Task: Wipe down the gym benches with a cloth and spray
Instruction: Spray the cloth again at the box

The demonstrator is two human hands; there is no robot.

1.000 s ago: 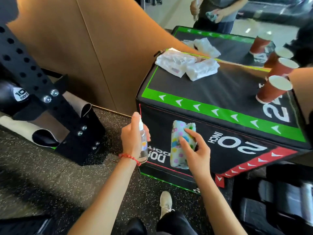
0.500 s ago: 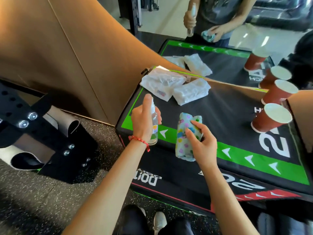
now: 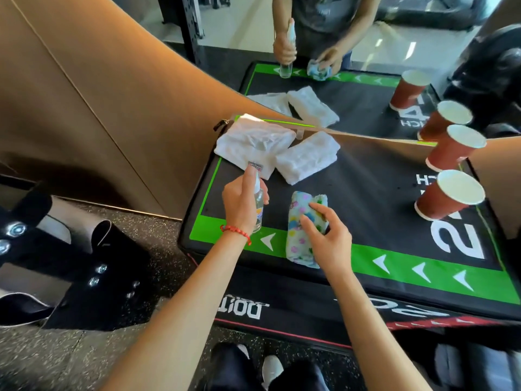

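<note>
Head view, middle of the frame: the left hand grips a small clear spray bottle upright, forefinger on its top. Just to its right, the right hand rests fingers on a folded patterned cloth, its long axis running up-frame. Both are over the black plyo box; unwiped top seems to lie up and right, toward the red paper cups.
</note>
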